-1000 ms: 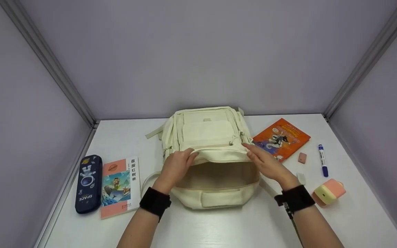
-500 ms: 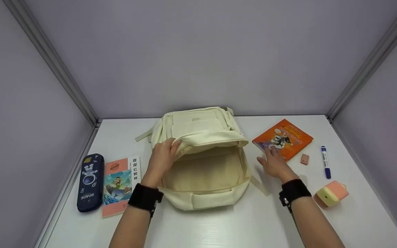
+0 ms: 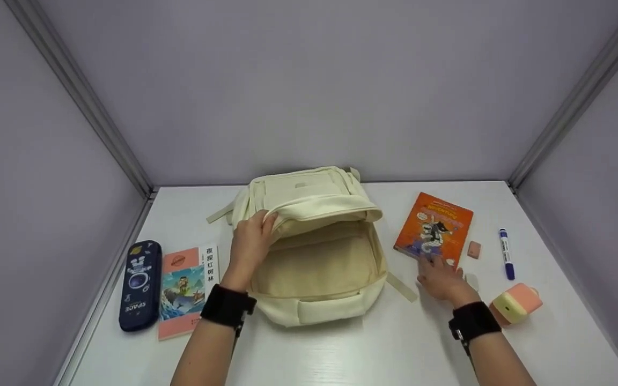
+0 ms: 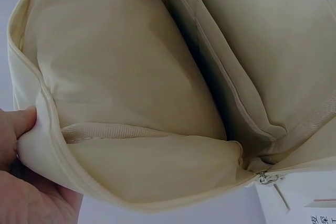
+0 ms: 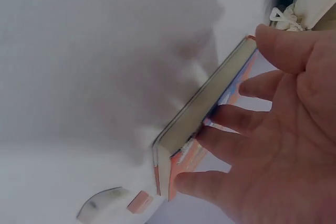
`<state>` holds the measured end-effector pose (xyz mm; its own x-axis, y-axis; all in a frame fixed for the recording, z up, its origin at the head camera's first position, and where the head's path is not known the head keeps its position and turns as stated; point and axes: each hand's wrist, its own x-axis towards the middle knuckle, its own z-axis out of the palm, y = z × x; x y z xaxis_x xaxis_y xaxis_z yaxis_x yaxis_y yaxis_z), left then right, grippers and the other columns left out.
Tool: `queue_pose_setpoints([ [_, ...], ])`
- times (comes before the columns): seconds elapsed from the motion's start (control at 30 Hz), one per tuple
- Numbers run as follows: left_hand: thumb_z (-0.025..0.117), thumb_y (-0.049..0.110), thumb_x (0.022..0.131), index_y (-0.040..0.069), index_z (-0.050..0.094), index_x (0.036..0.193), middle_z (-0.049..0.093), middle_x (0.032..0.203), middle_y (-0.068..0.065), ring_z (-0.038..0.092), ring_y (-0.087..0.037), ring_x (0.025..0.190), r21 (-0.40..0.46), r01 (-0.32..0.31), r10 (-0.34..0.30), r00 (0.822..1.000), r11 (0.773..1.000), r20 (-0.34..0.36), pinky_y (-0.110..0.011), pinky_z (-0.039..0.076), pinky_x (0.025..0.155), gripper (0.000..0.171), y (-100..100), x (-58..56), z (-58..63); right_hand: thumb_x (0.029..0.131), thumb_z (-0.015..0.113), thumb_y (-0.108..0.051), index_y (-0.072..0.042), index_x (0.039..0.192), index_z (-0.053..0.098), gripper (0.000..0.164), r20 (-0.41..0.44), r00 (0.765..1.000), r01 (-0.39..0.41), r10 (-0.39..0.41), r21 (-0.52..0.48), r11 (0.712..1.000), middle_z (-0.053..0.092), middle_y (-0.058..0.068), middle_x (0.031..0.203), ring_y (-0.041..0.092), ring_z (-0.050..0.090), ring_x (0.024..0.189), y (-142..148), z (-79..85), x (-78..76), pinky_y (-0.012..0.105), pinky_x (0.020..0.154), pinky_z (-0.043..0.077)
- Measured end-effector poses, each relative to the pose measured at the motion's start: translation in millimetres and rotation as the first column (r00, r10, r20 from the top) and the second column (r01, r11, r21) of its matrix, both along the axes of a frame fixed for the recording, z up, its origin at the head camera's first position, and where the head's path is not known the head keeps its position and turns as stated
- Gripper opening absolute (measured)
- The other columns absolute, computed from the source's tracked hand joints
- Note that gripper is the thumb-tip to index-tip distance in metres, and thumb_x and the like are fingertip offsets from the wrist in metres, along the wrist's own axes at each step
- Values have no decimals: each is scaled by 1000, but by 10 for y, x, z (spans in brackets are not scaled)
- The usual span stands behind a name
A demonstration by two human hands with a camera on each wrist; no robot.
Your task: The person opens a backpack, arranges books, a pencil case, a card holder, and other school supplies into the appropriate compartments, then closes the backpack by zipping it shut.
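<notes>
A cream backpack (image 3: 309,316) lies in the middle of the table, its main compartment unzipped. My left hand (image 3: 248,244) pinches the left side of its raised flap; in the left wrist view the thumb (image 4: 23,120) presses on the fabric edge, and the pale lining (image 4: 121,51) shows inside. To the right, my right hand (image 3: 443,281) reaches to the near edge of an orange comic book (image 3: 438,225). In the right wrist view its outstretched fingers (image 5: 226,142) touch the cover of the book (image 5: 207,100), with the thumb by one corner.
At left lie a navy space-print pencil case (image 3: 140,287) and a pink-and-white paperback (image 3: 183,289). Right of the orange book are a small pink eraser (image 3: 474,250), a whitish piece (image 3: 471,282), a blue-and-white marker (image 3: 507,254) and a pink-and-yellow block (image 3: 518,303). Grey walls surround the table.
My right hand has left the backpack's flap and moved to the orange book, which has turned and slid slightly nearer. The left hand shifted left with the flap, and the opening is wider.
</notes>
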<state>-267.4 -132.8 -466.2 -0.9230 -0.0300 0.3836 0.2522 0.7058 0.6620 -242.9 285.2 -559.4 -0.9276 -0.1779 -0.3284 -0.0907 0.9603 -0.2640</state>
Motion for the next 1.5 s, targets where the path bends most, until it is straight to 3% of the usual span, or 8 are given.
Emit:
queue_pose_setpoints([
  [0.27,57,28,101,7,67,92,51,63,-1,49,-21,57,-15,-7,6,1000,1000,-23,-41,43,57,25,-13,5,-18,102,51,-22,6,144,40,51,52,998,27,-24,-60,998,22,46,142,61,36,124,144,87,248,70,97,31],
  [0.4,56,28,101,7,68,93,57,66,-5,52,-23,59,-22,-1,0,1000,1000,-30,-43,46,59,26,-8,9,-42,100,55,-28,9,141,39,58,-5,989,145,-146,-111,983,32,44,137,58,42,121,255,64,220,66,93,39],
  [0.6,57,28,101,7,68,93,65,76,-10,56,-26,65,-29,-4,3,999,1000,-33,-46,48,63,25,-1,-1,-49,94,64,-33,18,124,44,62,-84,908,395,-411,-159,905,39,43,115,54,46,104,359,-41,147,60,76,44],
  [0.8,58,28,100,6,67,89,63,75,-11,58,-30,67,-39,-5,4,1000,999,-24,-49,48,66,26,2,-11,-59,86,73,-44,20,124,40,81,4,832,549,-555,-152,822,43,39,107,52,46,99,398,-43,28,59,75,43],
  [0.97,59,28,100,5,69,93,66,79,-12,64,-33,73,-36,-13,12,1000,999,-11,-50,49,68,26,11,-12,-65,78,78,-49,16,125,41,89,106,812,583,-574,-124,803,53,38,106,42,51,88,506,28,-100,52,74,44],
  [1.13,59,29,100,6,70,94,68,82,-12,63,-31,72,-33,-11,11,1000,999,1,-50,49,68,26,15,-6,-56,75,81,-49,16,134,38,98,200,788,613,-582,-160,774,50,39,121,39,50,93,571,48,-163,49,81,43],
  [1.3,58,27,100,5,68,93,63,74,-10,57,-28,65,-52,6,-7,1000,999,-23,-48,49,65,25,15,3,-61,72,85,-45,13,136,40,97,245,756,654,-607,-234,720,52,33,120,38,49,97,599,22,-173,50,84,38],
  [1.5,59,28,100,5,67,87,65,75,-13,60,-31,68,-47,-1,-1,999,999,-45,-49,48,67,27,15,-24,-47,71,86,-43,12,138,38,99,265,748,664,-608,-309,681,46,35,131,43,45,108,632,-22,-162,56,94,34],
])
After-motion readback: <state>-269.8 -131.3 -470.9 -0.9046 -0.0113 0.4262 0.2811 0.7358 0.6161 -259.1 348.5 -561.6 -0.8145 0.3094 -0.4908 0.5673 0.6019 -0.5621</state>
